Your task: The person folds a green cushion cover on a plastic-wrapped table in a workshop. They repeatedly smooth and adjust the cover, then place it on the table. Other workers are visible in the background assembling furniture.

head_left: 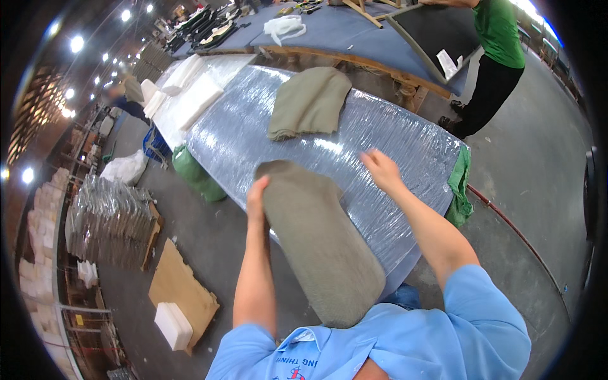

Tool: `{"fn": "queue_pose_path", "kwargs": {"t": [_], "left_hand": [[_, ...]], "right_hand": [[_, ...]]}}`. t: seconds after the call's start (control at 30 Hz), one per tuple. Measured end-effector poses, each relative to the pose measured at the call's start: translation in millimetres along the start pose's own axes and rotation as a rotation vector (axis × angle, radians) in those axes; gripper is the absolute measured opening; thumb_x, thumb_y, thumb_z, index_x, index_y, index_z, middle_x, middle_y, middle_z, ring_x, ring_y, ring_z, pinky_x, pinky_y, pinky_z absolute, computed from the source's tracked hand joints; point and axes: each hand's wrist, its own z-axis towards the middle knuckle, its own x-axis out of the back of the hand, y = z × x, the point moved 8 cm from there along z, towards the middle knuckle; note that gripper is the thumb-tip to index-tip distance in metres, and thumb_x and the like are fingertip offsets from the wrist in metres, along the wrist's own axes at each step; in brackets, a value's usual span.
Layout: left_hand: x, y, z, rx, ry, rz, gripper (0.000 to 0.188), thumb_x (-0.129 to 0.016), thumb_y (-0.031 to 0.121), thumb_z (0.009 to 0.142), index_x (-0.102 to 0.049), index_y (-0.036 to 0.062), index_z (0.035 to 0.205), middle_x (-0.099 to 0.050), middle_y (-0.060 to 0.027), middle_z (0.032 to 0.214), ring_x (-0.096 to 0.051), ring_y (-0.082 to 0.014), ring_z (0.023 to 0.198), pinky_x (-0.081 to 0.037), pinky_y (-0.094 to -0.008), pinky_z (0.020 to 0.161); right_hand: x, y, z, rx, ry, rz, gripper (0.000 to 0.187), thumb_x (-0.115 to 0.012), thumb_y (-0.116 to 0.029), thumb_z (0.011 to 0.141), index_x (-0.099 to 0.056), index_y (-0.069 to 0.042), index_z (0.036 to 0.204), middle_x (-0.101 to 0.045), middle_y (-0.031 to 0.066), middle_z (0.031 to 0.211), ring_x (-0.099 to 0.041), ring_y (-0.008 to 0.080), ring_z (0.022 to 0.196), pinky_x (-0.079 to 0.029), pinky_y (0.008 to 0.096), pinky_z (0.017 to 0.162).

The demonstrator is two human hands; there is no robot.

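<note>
A long olive-green fabric-covered cushion (316,234) lies tilted between my arms, its lower end against my shirt. My left hand (256,197) grips its far left edge, thumb on the near face, the other fingers partly hidden. Right of the cushion's far end, my right hand (382,172) is raised over the table with its fingers curled together. Nothing shows in it, and its fingertips are slightly blurred. A second olive-green fabric piece (310,102) with a frayed near edge rests farther back on the plastic-wrapped table (411,142).
White foam pieces (197,101) lie at the table's far left. Green cloth (461,187) hangs at its right corner. Behind stands a blue-topped bench (354,47), where a person in green (500,50) handles a dark framed panel (437,38). Cardboard (183,288) and wrapped stacks (111,221) are on the left floor.
</note>
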Motion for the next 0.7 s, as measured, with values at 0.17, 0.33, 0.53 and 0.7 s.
{"fn": "queue_pose_path", "kwargs": {"t": [0.17,0.33,0.53,0.7], "left_hand": [[160.4,-62.8,-131.5,0.015,0.271,-0.290,0.060,-0.048,0.047,0.097,-0.063,0.0003,0.132,-0.068,-0.0177,0.130,-0.066,-0.0329,0.117,-0.052,-0.0437,0.101],[173.5,-165.7,-199.3,0.174,0.440,-0.499,0.063,-0.042,0.049,0.095,-0.064,0.0024,0.131,-0.068,-0.0159,0.129,-0.064,-0.0351,0.117,-0.050,-0.0491,0.102],[161.6,-236.0,-250.4,0.260,0.274,-0.672,0.055,-0.042,0.043,0.096,-0.067,0.0033,0.125,-0.070,-0.0135,0.122,-0.066,-0.0331,0.107,-0.054,-0.0464,0.095],[132.4,-325.0,-282.9,0.657,0.269,-0.627,0.035,-0.056,0.025,0.091,-0.069,0.0034,0.115,-0.070,-0.0116,0.110,-0.067,-0.0284,0.102,-0.055,-0.0444,0.091]], "right_hand": [[3.2,147.6,-187.1,-0.787,-0.556,-0.042,0.052,-0.063,-0.054,0.099,-0.073,-0.009,0.124,-0.071,0.0098,0.131,-0.063,0.0226,0.123,-0.051,0.0404,0.097],[39.9,104.7,-147.0,-0.655,-0.242,0.688,0.046,-0.064,-0.051,0.100,-0.070,-0.012,0.123,-0.068,0.0038,0.119,-0.060,0.0172,0.112,-0.050,0.0382,0.088],[110.4,-33.3,-129.9,-0.365,-0.363,0.157,0.041,-0.062,-0.050,0.101,-0.067,-0.012,0.118,-0.062,-0.0017,0.099,-0.054,0.0108,0.087,-0.042,0.0286,0.068],[147.6,-41.1,-154.1,-0.438,-0.403,-0.097,0.042,-0.060,-0.051,0.102,-0.065,-0.011,0.114,-0.062,0.0000,0.093,-0.056,0.0117,0.079,-0.044,0.0264,0.058]]}}
